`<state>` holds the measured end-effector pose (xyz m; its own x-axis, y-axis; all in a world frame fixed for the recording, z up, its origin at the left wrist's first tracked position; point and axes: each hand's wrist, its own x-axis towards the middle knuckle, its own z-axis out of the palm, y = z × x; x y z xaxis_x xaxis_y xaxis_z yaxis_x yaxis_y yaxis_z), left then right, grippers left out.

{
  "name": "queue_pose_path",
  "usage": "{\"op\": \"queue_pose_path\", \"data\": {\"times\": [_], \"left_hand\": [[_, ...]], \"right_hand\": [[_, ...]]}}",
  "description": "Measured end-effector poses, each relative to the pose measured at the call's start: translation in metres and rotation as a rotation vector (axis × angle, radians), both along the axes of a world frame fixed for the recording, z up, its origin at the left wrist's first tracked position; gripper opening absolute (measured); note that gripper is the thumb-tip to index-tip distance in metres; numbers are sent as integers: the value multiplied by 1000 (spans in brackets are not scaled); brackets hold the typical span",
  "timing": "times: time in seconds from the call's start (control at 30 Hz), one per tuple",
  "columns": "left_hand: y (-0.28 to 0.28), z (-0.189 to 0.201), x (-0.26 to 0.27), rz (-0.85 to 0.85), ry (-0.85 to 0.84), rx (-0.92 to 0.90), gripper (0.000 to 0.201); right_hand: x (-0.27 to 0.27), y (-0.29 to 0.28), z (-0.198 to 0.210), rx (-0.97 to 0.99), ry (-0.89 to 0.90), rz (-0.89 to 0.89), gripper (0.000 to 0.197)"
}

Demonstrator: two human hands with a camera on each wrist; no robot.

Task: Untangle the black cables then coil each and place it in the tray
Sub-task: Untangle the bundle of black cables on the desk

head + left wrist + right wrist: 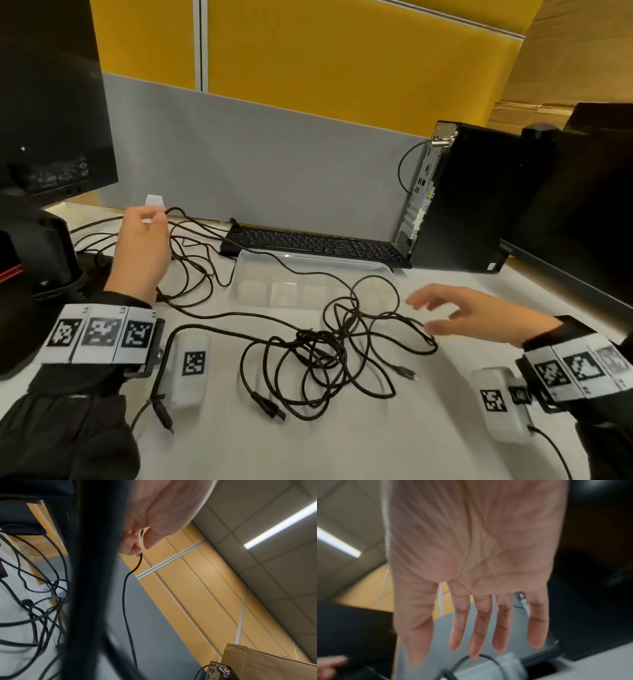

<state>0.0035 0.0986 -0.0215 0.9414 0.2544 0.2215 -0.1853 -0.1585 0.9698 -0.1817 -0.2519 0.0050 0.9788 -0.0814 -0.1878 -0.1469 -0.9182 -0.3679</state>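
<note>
No text or label can be read.

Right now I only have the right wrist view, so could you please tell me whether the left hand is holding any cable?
Observer: Yes, the left hand pinches one black cable between thumb and fingertips, raised near the grey divider.
Operator: Thank you. Is my open right hand touching the tangle?
Observer: The right hand hovers with spread fingers at the right edge of the tangled cables; I cannot tell whether it touches them.
Operator: And has any coil reached the tray?
Observer: No coil lies in the clear tray; one strand merely crosses it, and the tray sits in front of the keyboard.
</note>
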Motion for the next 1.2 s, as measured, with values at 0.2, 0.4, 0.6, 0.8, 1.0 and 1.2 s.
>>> {"op": "queue_pose_path", "data": {"times": [0.2,0.4,0.6,0.8,1.0,1.2], "left_hand": [[3,-3,-3,-79,-143,16,28],[7,-2,-8,-157,-253,30,25],[10,0,-8,-72,-374,45,25],[13,1,-8,26,-433,16,26],[19,1,-1,158,-502,-37,25],[22,0,2,218,-547,-48,31]], "right_hand": [[48,42,-6,-67,18,9,42],[81,50,-34,-33,147,12,29],[73,41,-43,385,110,-95,21],[66,47,-34,474,-227,-92,18],[38,33,5,646,-499,-197,17],[16,29,29,725,-666,-229,19]]}}
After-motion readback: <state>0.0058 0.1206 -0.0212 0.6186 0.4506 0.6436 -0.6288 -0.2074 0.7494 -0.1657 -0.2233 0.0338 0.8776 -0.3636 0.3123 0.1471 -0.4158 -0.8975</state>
